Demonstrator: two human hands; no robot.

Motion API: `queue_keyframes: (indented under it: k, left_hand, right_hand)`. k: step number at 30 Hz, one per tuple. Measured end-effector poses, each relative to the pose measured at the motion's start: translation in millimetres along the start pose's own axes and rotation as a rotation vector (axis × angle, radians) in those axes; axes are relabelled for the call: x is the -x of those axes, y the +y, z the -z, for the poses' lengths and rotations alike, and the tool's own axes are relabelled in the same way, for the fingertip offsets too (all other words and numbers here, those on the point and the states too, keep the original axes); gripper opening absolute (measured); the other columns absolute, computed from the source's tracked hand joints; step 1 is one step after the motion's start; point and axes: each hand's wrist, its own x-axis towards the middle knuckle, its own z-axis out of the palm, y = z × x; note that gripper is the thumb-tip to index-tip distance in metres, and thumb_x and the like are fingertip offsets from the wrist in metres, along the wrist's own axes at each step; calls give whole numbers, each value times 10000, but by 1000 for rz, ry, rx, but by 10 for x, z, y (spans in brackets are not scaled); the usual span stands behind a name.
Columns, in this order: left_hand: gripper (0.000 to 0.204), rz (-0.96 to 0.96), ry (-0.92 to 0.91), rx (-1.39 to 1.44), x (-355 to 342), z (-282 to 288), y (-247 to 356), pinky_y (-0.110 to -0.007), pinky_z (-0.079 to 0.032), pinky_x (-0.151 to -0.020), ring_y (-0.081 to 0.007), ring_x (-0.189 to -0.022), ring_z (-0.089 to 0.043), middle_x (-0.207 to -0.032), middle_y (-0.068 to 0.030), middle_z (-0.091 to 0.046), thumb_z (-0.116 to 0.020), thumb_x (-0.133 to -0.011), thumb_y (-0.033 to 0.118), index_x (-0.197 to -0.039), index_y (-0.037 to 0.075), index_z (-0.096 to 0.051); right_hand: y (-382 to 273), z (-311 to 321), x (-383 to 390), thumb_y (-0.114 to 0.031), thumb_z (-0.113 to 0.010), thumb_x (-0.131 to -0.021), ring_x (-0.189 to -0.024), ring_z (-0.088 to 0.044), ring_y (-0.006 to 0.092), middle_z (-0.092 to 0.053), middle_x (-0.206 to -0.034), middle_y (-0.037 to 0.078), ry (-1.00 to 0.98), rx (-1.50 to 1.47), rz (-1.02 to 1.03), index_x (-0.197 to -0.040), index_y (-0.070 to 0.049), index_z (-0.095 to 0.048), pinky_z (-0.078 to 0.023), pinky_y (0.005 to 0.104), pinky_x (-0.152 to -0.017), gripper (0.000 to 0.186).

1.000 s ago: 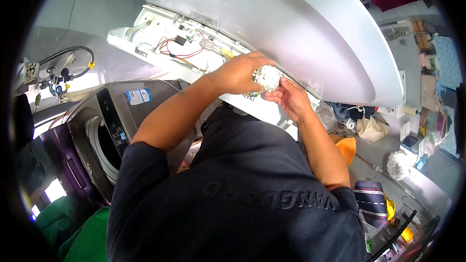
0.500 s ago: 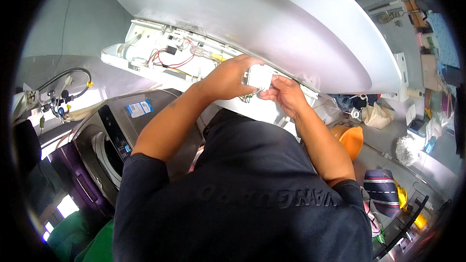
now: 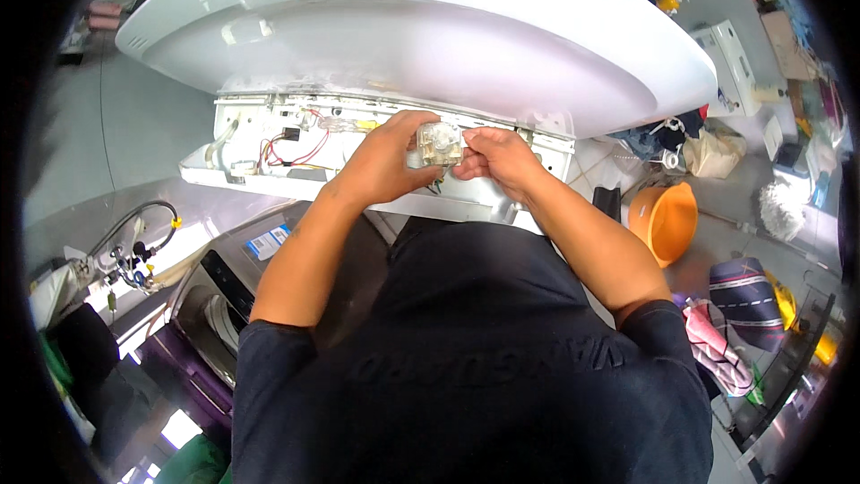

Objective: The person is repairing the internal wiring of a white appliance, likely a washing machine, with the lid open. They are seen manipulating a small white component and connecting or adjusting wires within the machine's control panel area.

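A boxy, pale plastic component (image 3: 440,142) with a round, partly see-through middle is held up above an opened white appliance panel (image 3: 421,204). My left hand (image 3: 387,161) grips it from the left, thumb along the lower edge and fingers over the top. The fingers of my right hand (image 3: 498,161) are pinched together against its right edge. Just below the component a few thin wires (image 3: 435,186) show, partly hidden by my left thumb. Red and dark wires (image 3: 285,151) lie in the panel's left part, beside a yellow connector (image 3: 365,125).
A large white curved lid (image 3: 403,45) stands raised behind the panel. At left sit a grey front-loading washing machine (image 3: 235,280) and a black hose (image 3: 143,209). To the right are an orange basin (image 3: 663,222), a heap of clothes (image 3: 658,134) and a cream bag (image 3: 714,154).
The component has been turned: a smooth white face showed before, now a detailed, partly see-through face. Both hands still hold it. The whole view has swung round slightly.
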Motion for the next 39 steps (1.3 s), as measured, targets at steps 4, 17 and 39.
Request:
queue_keyframes:
  k: [4, 17, 39]
  left_hand:
    - [667, 38, -3, -6, -5, 14, 17, -376, -548, -902, -289, -1004, -652, -1265, -157, -623, -830, -745, 135, -1347, 48, -555]
    - [662, 111, -96, -93, -98, 77, 78, -383, -554, -890, -283, -957, -671, -1153, -192, -671, -804, -761, 125, -1368, 51, -550]
    - [416, 391, -162, 528, -191, 86, -82, -286, -506, -917, -106, -1025, -579, -1190, -52, -627, -640, -967, 141, -1374, 88, -576]
  right_hand:
    - [0, -47, -2, -181, -553, -1024, -764, -715, 249, -658, -983, 155, -1, -22, 20, -1176, 64, -588, -598, 348, -679, 290]
    - [56, -50, -79, -166, -545, -1005, -740, -727, 215, -671, -893, 159, 13, 18, 59, -1186, 89, -594, -594, 304, -618, 317]
    - [-20, -64, -60, -170, -541, -1007, -732, -717, 224, -670, -915, 158, 13, 65, 59, -1162, 83, -619, -587, 316, -637, 306]
